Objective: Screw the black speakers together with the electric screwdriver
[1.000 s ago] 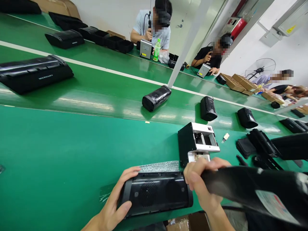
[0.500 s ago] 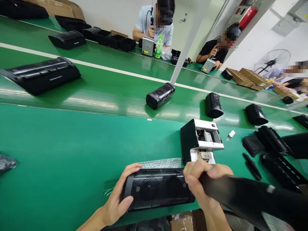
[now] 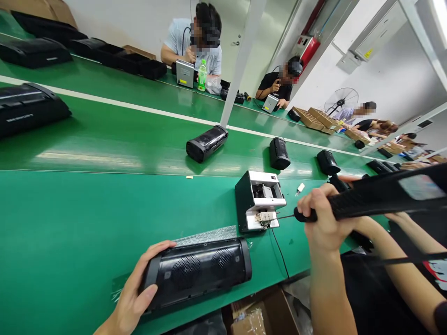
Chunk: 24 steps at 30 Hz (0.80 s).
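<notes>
My left hand (image 3: 134, 291) rests on the left end of a black speaker housing (image 3: 199, 272), thumb and fingers spread around its edge. The housing lies on the green table, partly over clear bubble wrap (image 3: 209, 235). My right hand (image 3: 326, 218) is wrapped round a black electric screwdriver (image 3: 349, 202). Its thin bit points left and meets the front of a small black-and-white screw feeder (image 3: 265, 200). Whether a screw sits on the bit is too small to tell.
Speaker housings (image 3: 207, 143) lie on the green conveyor (image 3: 139, 139) beyond the table. A co-worker's arms (image 3: 394, 256) are close at right. An open cardboard box (image 3: 272, 311) is below the table edge. People sit across the line.
My right hand and the screwdriver have moved off the housing's right end to the screw feeder. My left hand stays on the housing. The view has shifted right.
</notes>
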### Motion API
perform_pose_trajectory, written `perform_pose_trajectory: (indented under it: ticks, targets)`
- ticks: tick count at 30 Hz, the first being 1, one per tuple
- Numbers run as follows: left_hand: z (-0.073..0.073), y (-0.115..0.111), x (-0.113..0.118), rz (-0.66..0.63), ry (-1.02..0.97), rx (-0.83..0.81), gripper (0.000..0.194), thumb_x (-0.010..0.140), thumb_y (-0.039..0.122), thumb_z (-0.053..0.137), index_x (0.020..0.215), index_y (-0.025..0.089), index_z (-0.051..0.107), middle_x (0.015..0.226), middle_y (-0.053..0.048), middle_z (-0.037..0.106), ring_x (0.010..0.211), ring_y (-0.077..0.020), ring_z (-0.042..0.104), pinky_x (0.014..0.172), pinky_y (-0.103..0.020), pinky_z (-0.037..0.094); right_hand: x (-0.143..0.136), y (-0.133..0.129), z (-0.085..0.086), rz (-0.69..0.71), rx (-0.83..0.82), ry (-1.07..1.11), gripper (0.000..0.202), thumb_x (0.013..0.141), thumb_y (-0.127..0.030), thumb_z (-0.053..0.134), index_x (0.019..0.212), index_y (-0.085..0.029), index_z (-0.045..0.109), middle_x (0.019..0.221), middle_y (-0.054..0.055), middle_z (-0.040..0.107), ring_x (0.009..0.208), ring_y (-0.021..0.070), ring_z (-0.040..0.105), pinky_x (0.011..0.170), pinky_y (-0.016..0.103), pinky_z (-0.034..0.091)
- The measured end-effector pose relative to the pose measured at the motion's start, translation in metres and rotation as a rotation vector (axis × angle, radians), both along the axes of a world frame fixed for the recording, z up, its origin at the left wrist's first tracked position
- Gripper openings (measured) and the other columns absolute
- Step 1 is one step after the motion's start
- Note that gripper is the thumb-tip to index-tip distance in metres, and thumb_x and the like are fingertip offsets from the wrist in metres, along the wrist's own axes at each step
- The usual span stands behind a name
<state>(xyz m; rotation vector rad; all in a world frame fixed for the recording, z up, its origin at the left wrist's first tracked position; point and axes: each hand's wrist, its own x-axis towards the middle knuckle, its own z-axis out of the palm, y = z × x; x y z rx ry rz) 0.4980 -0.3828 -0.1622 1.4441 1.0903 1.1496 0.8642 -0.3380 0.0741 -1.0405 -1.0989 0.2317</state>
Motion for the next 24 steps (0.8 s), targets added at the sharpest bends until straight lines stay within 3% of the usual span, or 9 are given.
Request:
perform_pose_trajectory:
  ticks: [4,10,17,20,24]
  targets:
    - [0.000,0.000,-0.001,0.001,-0.016,-0.020,0.070,0.103,0.081,0.057,0.147,0.026,0.067,0.153,-0.012,0.072,0.152,-0.0414,0.059,0.133,-0.052,0.044,0.001,0.003,-0.010,0.048,0.039,-0.043,0.043,0.094,-0.025,0.087,0.120,-0.029,0.053,0.064,-0.016,0.056,0.040,0.0100,0.047,0.045,0.027,0.047]
    - [0.001,-0.001,0.000,-0.031,-0.065,-0.021,0.065,0.105,0.077,0.058,0.149,0.030,0.067,0.154,-0.009,0.071,0.152,-0.0396,0.058,0.132,-0.050,0.044,-0.003,-0.006,-0.014,0.044,0.038,-0.004,0.043,0.096,-0.018,0.084,0.125,-0.028,0.053,0.066,-0.015,0.059,0.041,0.0100,0.048,0.044,0.025,0.048]
    - [0.003,-0.002,0.000,-0.052,-0.076,-0.017,0.063,0.107,0.074,0.058,0.154,0.032,0.065,0.156,-0.007,0.069,0.152,-0.0373,0.059,0.131,-0.045,0.045,-0.001,-0.005,-0.037,0.074,-0.124,0.016,0.042,0.094,-0.022,0.088,0.120,-0.027,0.055,0.063,-0.014,0.057,0.039,0.0108,0.048,0.043,0.025,0.046]
    - [0.001,-0.003,0.001,-0.066,-0.071,-0.026,0.066,0.109,0.071,0.057,0.162,0.031,0.058,0.157,-0.007,0.068,0.149,-0.0359,0.061,0.130,-0.044,0.046,-0.010,-0.020,-0.027,0.106,-0.183,0.048,0.042,0.094,-0.021,0.089,0.120,-0.028,0.057,0.063,-0.014,0.056,0.038,0.0104,0.048,0.042,0.025,0.045]
    - [-0.003,0.000,-0.002,-0.121,-0.071,0.046,0.071,0.110,0.068,0.056,0.167,0.027,0.054,0.155,-0.012,0.068,0.145,-0.0378,0.063,0.129,-0.049,0.047,-0.049,-0.037,0.000,0.225,-0.079,0.170,0.045,0.095,-0.015,0.084,0.128,-0.035,0.060,0.065,-0.014,0.055,0.037,0.0094,0.041,0.043,0.028,0.044]
